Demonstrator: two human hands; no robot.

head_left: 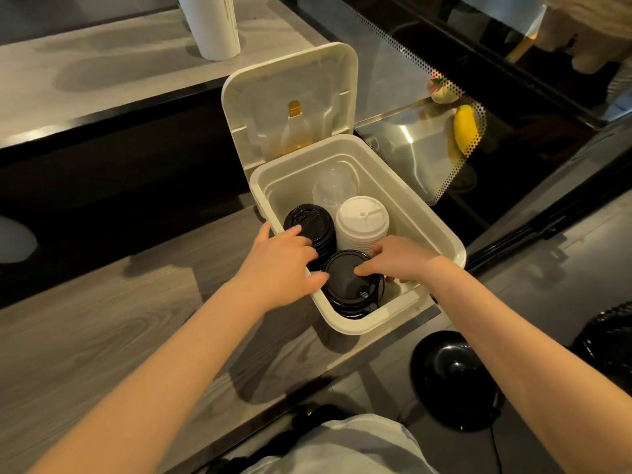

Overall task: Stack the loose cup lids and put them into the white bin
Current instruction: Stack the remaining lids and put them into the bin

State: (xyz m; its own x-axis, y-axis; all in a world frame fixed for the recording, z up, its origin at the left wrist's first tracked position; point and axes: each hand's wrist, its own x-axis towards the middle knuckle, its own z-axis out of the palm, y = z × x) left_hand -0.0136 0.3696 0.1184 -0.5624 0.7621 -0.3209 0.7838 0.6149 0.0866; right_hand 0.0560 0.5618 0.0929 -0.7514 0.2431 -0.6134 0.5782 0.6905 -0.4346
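Observation:
The white bin [441,234] stands on the counter's right end with its hinged lid [290,100] swung up. Inside are a stack of black lids [349,285] at the near corner, a second black stack [309,227] behind it on the left, a white stack [362,218] and a clear stack [333,188] at the back. Both hands reach into the bin. My left hand [280,261] touches the near black stack from its left side. My right hand [398,260] grips the same stack from the right, thumb on its top.
A grey wood-grain counter [102,319] carries the bin near its right edge. A white cylinder [212,25] stands on the raised shelf behind. A glass display case [444,114] with a yellow object is at the right. A black round base [451,371] sits on the floor below.

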